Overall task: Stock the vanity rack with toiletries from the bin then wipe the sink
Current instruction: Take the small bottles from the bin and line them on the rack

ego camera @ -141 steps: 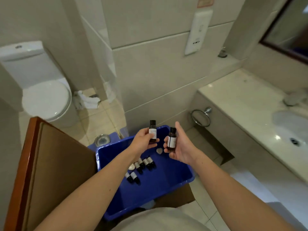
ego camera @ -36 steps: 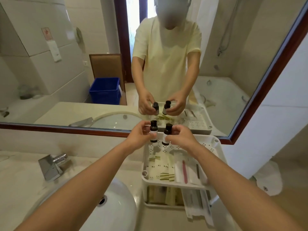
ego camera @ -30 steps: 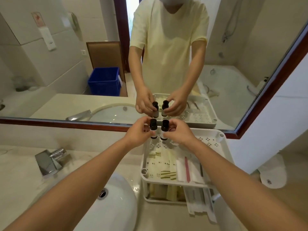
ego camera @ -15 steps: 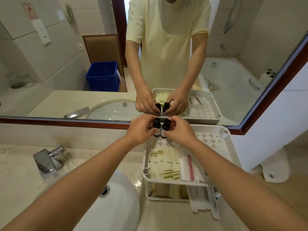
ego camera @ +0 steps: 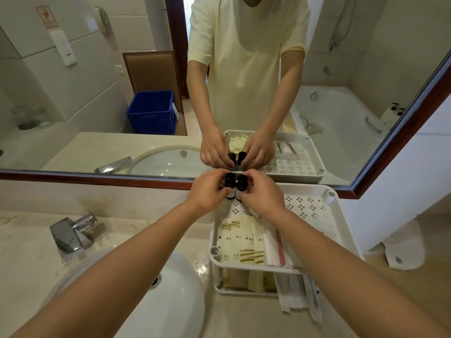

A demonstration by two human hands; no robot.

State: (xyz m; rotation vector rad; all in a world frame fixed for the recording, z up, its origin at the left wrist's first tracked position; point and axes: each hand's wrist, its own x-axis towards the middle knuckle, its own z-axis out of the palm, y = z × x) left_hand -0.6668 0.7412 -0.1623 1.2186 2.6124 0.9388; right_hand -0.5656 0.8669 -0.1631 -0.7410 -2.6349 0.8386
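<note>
Starting leftmost with a chrome faucet [ego camera: 73,236] and white sink [ego camera: 170,301]. Pinching a dark-capped bottle [ego camera: 230,181] in the curled left hand [ego camera: 207,192], side by side with a second bottle [ego camera: 242,184] pinched likewise in the right hand [ego camera: 263,194]. Held upright over the white rack [ego camera: 341,230] at its back left corner, beyond the sachets [ego camera: 241,242]; resting or hovering, cannot tell.

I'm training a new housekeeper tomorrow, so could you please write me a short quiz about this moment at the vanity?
1. True or false: the left hand and the right hand each grip one of the dark bottles.
2. Where are the bottles? A) in the sink; B) at the back of the rack's top tier; C) beside the faucet.
3. Fill in: the mirror reflects a ____ bin.
Key: 1 true; 2 B; 3 blue.
</note>
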